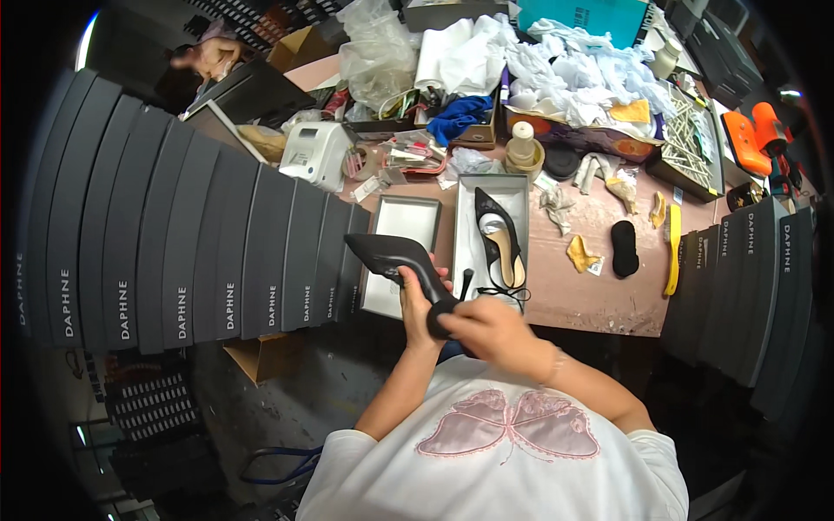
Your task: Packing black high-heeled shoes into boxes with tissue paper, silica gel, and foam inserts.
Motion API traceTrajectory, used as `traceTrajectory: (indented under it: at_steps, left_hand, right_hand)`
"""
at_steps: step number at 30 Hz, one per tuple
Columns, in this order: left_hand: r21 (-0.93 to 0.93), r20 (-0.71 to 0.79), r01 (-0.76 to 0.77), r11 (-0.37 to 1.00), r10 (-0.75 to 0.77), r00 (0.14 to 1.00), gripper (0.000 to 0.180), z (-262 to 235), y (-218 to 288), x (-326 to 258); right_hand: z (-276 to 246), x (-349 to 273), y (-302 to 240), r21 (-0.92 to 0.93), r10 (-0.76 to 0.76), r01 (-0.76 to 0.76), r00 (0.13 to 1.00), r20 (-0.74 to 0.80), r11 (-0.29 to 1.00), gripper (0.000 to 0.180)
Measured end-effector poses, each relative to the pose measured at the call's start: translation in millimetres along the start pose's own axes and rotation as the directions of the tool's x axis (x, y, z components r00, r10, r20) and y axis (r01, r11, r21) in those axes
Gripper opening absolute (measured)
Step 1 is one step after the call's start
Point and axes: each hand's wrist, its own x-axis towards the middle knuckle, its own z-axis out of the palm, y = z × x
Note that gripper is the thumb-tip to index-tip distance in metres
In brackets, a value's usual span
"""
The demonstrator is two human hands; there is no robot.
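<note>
My left hand (420, 306) is wrapped round a black pointed-toe high-heeled shoe (395, 254), its toe pointing to the far left and its sole partly turned up. The thin heel sticks up near my right hand (497, 333). That hand is closed on a rounded black pad (440, 319), which lies against the back end of the shoe; how far the two touch is hidden by my fingers. Beyond my hands, a matching black shoe (499, 239) with a thin tie lies in an open grey shoebox (526, 200). Left of it is a pale-lined box lid (408, 211).
Tall stacks of dark shoeboxes stand at left (187, 234) and right (751, 286). On the pink table (591, 308) are a black oval pad (624, 249), a yellow-handled tool (673, 250), a white label printer (315, 154) and crumpled wrapping (591, 69). Another person (217, 56) is far left.
</note>
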Motion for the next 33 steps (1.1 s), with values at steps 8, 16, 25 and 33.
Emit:
traceTrajectory:
  at_steps: [8, 16, 25, 33]
  left_hand:
    - [-0.247, 0.117, 0.108, 0.963, -0.081, 0.99, 0.063, -3.4, -3.0, 10.1]
    - [-0.084, 0.262, 0.123, 0.989, -0.097, 0.96, 0.065, 12.5, 10.8, 7.7]
    - [0.874, 0.265, -0.314, 0.37, 0.179, 0.947, 0.058, -70.3, 27.4, 80.1]
    - [0.957, 0.256, -0.289, 0.038, 0.361, 0.897, 0.039, -129.5, -18.4, 136.5]
  right_hand:
    - [-4.7, -6.9, 1.1, 0.147, 0.333, -0.31, 0.927, -0.173, 0.939, 0.033]
    - [-8.6, -2.8, 2.7, 0.186, 0.328, -0.295, 0.925, -0.19, 0.937, 0.033]
    - [-69.7, -77.7, 113.9, -0.501, 0.515, -0.595, 0.801, -0.305, 0.628, 0.049]
    - [27.9, -25.4, 129.9, -0.681, 0.703, -0.456, 0.701, 0.122, 0.573, 0.072]
